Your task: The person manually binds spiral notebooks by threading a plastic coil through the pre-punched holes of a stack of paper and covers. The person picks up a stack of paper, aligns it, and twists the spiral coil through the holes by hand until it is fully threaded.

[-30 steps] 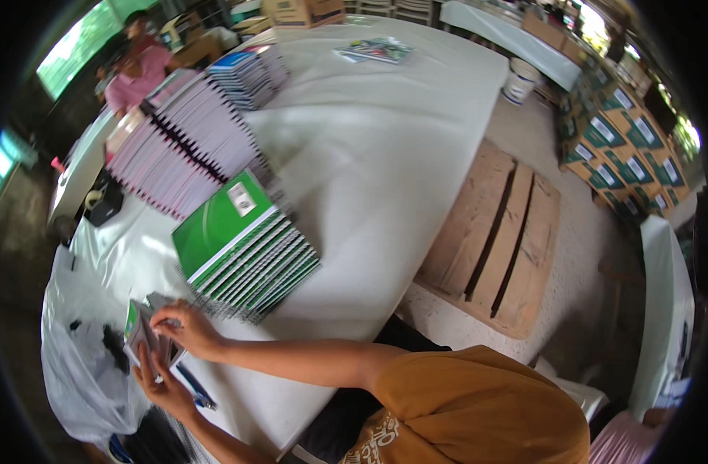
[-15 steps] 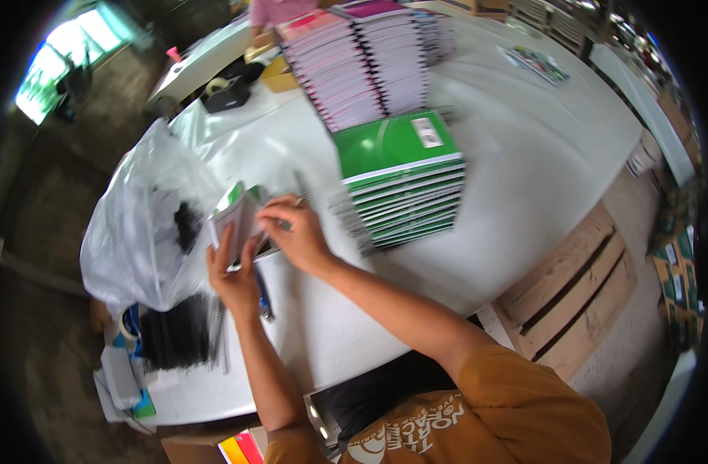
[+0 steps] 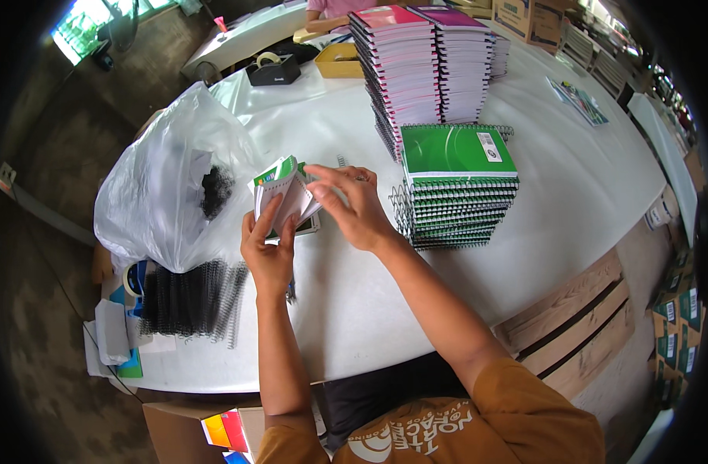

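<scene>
A small unbound notebook (image 3: pixel 280 197), with white punched pages and a green cover, stands tilted and fanned apart in my left hand (image 3: pixel 267 251). The fingers and thumb of that hand clasp its lower part. At its upper right edge is my right hand (image 3: pixel 354 205), thumb and forefinger apart; whether they touch the pages I cannot tell. Under the notebook, part of another pad shows, mostly hidden. A loose wire coil (image 3: pixel 341 161) lies just beyond my right fingers. To the right rises a stack of green spiral notebooks (image 3: pixel 458 155).
Black binding coils (image 3: pixel 187 300) lie at the left beside a large clear plastic bag (image 3: pixel 160 185). Tall stacks of pink and purple notebooks (image 3: pixel 404 73) stand farther back. A tape dispenser (image 3: pixel 274 69) and yellow tray (image 3: pixel 340 60) sit beyond. A wooden pallet (image 3: pixel 578 325) is at right.
The view has shifted, so the table appears farther right. My right thumb and forefinger have parted from a closer pinch beside the notebook. My left hand still holds it.
</scene>
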`<act>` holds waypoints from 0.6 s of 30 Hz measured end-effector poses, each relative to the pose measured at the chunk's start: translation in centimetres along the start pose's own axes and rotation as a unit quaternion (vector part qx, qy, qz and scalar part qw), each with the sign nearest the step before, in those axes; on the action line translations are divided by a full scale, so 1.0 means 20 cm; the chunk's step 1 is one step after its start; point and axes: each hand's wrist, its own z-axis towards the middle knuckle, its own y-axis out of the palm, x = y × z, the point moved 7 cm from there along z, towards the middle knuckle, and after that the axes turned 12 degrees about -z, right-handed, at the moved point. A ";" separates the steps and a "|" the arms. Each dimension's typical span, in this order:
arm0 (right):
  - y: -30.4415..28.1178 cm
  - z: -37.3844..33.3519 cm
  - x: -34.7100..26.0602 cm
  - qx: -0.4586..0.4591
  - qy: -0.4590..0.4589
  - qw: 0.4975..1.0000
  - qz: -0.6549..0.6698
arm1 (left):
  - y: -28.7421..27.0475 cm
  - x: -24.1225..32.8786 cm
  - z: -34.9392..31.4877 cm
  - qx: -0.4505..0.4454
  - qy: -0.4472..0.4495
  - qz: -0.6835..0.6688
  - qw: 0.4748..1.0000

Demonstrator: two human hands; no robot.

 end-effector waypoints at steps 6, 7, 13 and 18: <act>0.04 0.02 0.03 -0.015 0.016 0.994 0.104 | -0.02 0.00 0.00 0.009 0.001 -0.010 1.000; 0.04 0.02 0.02 -0.012 0.015 0.995 0.098 | -0.02 0.00 0.00 0.009 0.001 -0.010 1.000; 0.11 -0.02 0.10 0.014 0.100 0.983 0.154 | -0.04 -0.02 0.01 0.031 0.012 -0.001 0.999; 0.10 -0.04 0.11 0.035 0.081 0.996 0.016 | -0.03 0.00 0.01 0.023 -0.009 -0.012 1.000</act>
